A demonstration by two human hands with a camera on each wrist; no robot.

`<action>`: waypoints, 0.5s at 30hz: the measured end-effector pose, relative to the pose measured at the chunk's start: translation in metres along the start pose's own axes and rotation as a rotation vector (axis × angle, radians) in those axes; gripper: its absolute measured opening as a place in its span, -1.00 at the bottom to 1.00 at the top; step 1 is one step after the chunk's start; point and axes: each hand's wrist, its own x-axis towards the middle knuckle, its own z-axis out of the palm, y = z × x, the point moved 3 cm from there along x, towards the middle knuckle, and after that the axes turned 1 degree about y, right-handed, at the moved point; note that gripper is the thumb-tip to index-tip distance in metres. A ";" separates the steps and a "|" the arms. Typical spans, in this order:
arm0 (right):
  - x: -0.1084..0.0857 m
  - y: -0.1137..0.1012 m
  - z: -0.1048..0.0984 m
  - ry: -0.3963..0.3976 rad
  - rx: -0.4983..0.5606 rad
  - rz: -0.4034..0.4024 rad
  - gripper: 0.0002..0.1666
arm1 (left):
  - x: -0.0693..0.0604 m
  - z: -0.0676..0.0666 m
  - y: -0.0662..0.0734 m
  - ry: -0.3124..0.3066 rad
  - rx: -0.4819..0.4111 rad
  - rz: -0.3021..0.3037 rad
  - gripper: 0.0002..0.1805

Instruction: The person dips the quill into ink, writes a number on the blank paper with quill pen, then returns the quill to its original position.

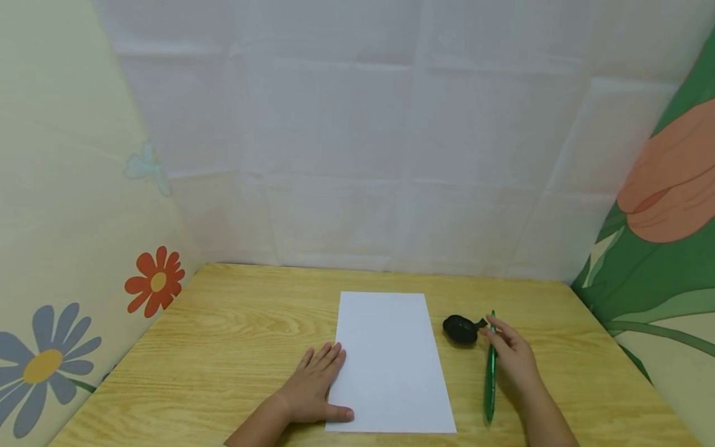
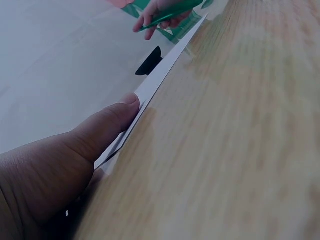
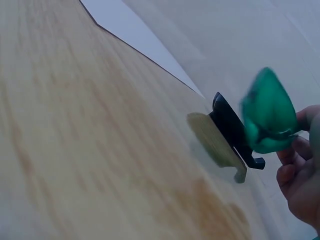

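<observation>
A white sheet of paper [image 1: 385, 366] lies on the wooden table. My left hand [image 1: 313, 388] rests spread over its left edge, with the thumb on the near left corner. Upright on its edge, a thin, glossy green leaf-shaped piece [image 1: 490, 388] is pinched near its far end by my right hand [image 1: 514, 357]. The right wrist view shows its see-through green face [image 3: 270, 112]. Just left of my right fingers, a small black oval piece with a short stem [image 1: 460, 330] lies on the table; in the right wrist view it looks like a shallow dish with a hooked end.
The wood-patterned table [image 1: 234, 323] reaches back to a creased white cloth [image 1: 335, 136]. A flower-printed cloth [image 1: 67, 186] hangs on the left, and another printed cloth with green leaves [image 1: 642, 292] stands on the right.
</observation>
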 end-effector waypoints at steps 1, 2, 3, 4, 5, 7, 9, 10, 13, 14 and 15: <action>0.000 0.000 0.000 -0.001 0.012 -0.010 -0.45 | 0.000 0.000 0.000 0.001 0.001 0.000 0.24; -0.001 -0.001 -0.001 -0.003 0.035 -0.012 -0.44 | 0.000 0.000 -0.001 0.002 0.000 -0.001 0.24; -0.001 -0.001 -0.001 -0.001 0.050 -0.019 -0.43 | 0.000 0.000 -0.001 0.003 0.001 -0.001 0.24; -0.002 -0.002 -0.001 -0.005 0.073 -0.022 -0.42 | 0.000 0.000 -0.002 0.003 0.002 -0.003 0.24; -0.002 -0.002 -0.001 -0.009 0.094 -0.031 -0.40 | 0.001 0.001 -0.002 0.003 0.003 -0.003 0.24; -0.003 -0.003 -0.001 -0.016 0.126 -0.044 -0.37 | 0.001 0.001 -0.002 0.003 0.006 -0.003 0.24; -0.004 -0.004 -0.002 -0.027 0.151 -0.046 -0.34 | 0.001 0.001 -0.003 0.002 0.005 -0.004 0.24; -0.004 -0.005 -0.002 -0.031 0.158 -0.042 -0.33 | 0.001 0.001 -0.003 0.002 0.005 -0.003 0.24; -0.005 -0.006 -0.003 -0.030 0.198 -0.044 -0.35 | 0.000 0.000 -0.002 0.004 0.003 -0.001 0.24; -0.005 -0.006 -0.003 -0.031 0.216 -0.041 -0.36 | 0.000 0.000 -0.002 0.003 0.001 0.000 0.24; -0.004 -0.006 -0.003 -0.030 0.232 -0.041 -0.38 | 0.000 0.000 -0.002 0.004 0.001 0.000 0.24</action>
